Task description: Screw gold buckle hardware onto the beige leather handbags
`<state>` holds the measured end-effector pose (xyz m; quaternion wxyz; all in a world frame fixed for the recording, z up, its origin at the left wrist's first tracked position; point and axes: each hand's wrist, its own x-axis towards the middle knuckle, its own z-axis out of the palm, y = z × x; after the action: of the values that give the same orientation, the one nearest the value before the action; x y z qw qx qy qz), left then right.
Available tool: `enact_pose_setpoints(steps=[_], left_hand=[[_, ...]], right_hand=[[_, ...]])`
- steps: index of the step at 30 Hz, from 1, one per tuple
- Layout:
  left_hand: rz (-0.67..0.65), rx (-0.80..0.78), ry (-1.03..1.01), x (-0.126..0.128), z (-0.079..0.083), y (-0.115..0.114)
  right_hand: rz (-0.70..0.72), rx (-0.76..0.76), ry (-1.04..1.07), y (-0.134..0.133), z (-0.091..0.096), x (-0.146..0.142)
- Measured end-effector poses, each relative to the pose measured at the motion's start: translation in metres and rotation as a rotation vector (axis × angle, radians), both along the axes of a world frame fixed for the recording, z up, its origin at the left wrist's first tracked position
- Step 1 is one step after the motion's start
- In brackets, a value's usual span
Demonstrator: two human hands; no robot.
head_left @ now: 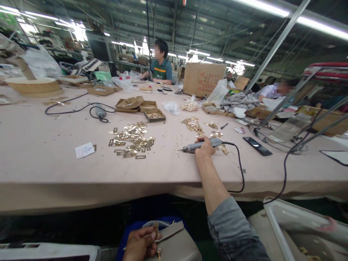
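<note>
My right hand [205, 148] is closed around an electric screwdriver [194, 145], held low over the table with its tip pointing left. A black cord trails from the tool's back end. Below the table's front edge, my left hand [140, 243] pinches a gold metal fitting [156, 230] on a beige handbag [179, 243], which rests at my lap. Left of the screwdriver lies a heap of gold rectangular plates [132, 141]. Tiny screws [178, 139] are scattered near its tip, and more gold hardware [193, 125] lies beyond my right hand.
A second screwdriver [100, 111] lies further back by small cardboard trays [154, 116]. A phone [257, 145], a pen [224, 126] and a white label [84, 150] are on the table [54, 159]. Plastic bins [277, 232] flank me below. Two people sit across, near a large carton [203, 79].
</note>
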<state>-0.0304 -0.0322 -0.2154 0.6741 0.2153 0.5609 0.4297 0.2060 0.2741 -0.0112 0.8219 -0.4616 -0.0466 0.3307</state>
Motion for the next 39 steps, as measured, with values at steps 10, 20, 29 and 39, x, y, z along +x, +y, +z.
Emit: enact_pose_setpoints(steps=[10, 20, 29, 39], left_hand=[[0.033, 0.006, -0.016, -0.0006, -0.0004, -0.0019], [-0.018, 0.010, 0.019, -0.0004, 0.0003, -0.0017], [0.013, 0.008, -0.002, 0.0004, -0.0023, -0.0019], [0.047, 0.015, -0.016, 0.0009, 0.0035, -0.0025]], right_hand=[[-0.002, -0.008, 0.020, -0.0037, 0.0037, -0.0016], [-0.006, 0.007, 0.065, -0.0055, 0.0037, -0.0007], [-0.012, 0.035, 0.112, -0.0074, 0.0048, 0.0010], [-0.016, 0.054, 0.115, -0.0095, 0.0037, 0.0016]])
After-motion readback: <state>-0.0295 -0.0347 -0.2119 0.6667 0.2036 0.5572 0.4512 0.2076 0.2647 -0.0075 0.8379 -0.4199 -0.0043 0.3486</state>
